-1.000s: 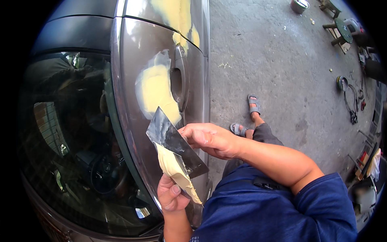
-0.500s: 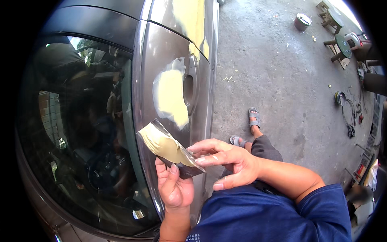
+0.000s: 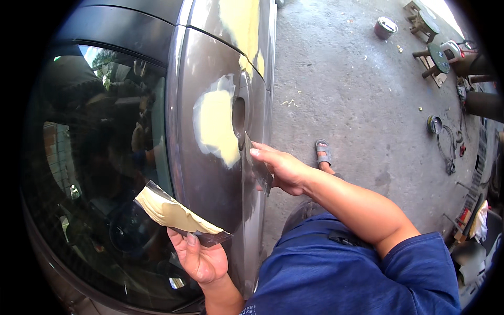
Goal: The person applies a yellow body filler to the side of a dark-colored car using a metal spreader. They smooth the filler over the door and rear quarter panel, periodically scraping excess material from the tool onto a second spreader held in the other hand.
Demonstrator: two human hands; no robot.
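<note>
My left hand (image 3: 202,258) grips a dark flat putty plate (image 3: 214,239) by its lower edge, in front of the car window. A thick layer of creamy yellow body filler (image 3: 176,214) covers most of the plate. Away from it, my right hand (image 3: 283,169) holds a thin dark spreader blade (image 3: 255,164), tilted, its tip just below the door handle (image 3: 247,107). Beside the handle lies a pale yellow filler patch (image 3: 217,126) on the brown-grey car door (image 3: 202,60). Some fingers of my right hand are hidden behind the blade.
The dark car window (image 3: 105,157) is on the left. More yellow filler (image 3: 241,26) runs along the far panel. On the concrete floor (image 3: 341,94) stand a bucket (image 3: 385,28), stools (image 3: 436,59) and a round tin (image 3: 434,124) near a cable (image 3: 449,149).
My left hand has carried the filler plate left and toward me. My right hand has moved up and away from it, and the spreader blade now shows near the door handle.
</note>
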